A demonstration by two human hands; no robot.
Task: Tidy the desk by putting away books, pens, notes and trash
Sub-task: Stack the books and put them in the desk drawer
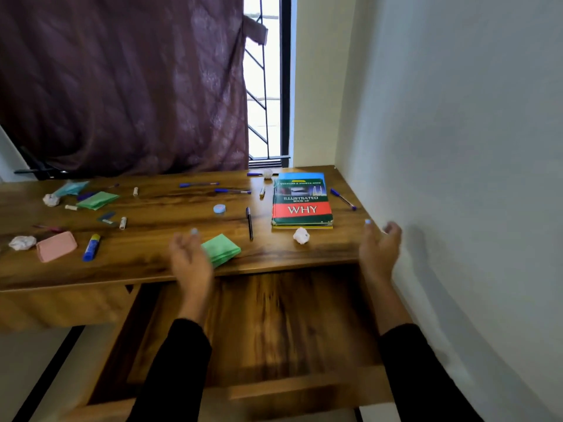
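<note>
A stack of books (pixel 301 200) with "WHY" on the top cover lies at the desk's right end. Blue pens (pixel 343 199) (pixel 199 184) and a black pen (pixel 249 223) are scattered over the wooden desk (pixel 152 257). Green notes (pixel 221 248) lie by the front edge, more green notes (pixel 97 200) at the left. Crumpled paper balls (pixel 301 236) (pixel 22 242) (pixel 51 200) lie about. My left hand (pixel 190 260) hovers over the front edge beside the green notes, fingers loose, holding nothing. My right hand (pixel 380 246) hovers open at the desk's right corner.
An open wooden drawer (pixel 274 388) sticks out below the desk between my arms. A pink case (pixel 56 246), a blue glue stick (pixel 91 247), a round blue eraser (pixel 219 208) and small white tubes lie on the desk. A wall stands close on the right, a curtain behind.
</note>
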